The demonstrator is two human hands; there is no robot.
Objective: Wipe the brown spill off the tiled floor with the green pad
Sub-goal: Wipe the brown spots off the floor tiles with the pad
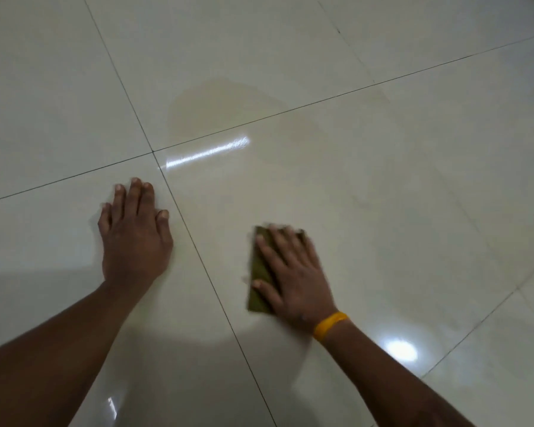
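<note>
— So, what does the green pad look like?

— Flat and thin, a dull olive green, roughly rectangular with its long side running away from the wrist. Its surface looks matte and a little coarse against the shiny floor. Only its left strip shows; the rest is under the right hand.

— How does that hand hold it?

— Palm down, fingers straight and slightly spread, pressing the pad flat onto the tile. Nothing is curled round it. The fingertips are blurred. A yellow band circles that wrist.

— And the other hand?

— The left hand lies flat on the tiled floor too, fingers straight and close together, thumb out to the side, holding nothing. It sits on the next tile over, across a dark grout line from the pad.

— Where is the brown spill?

— Well ahead of both hands, beyond the fingertips, a pale tan, thin film with a rounded edge, straddling a grout line. Apart from the pad.

— The floor itself?

— Large square cream tiles, glossy, with thin dark joints and bright reflections of light, one streak just ahead of the left fingertips, one round patch beside the right forearm.
</note>
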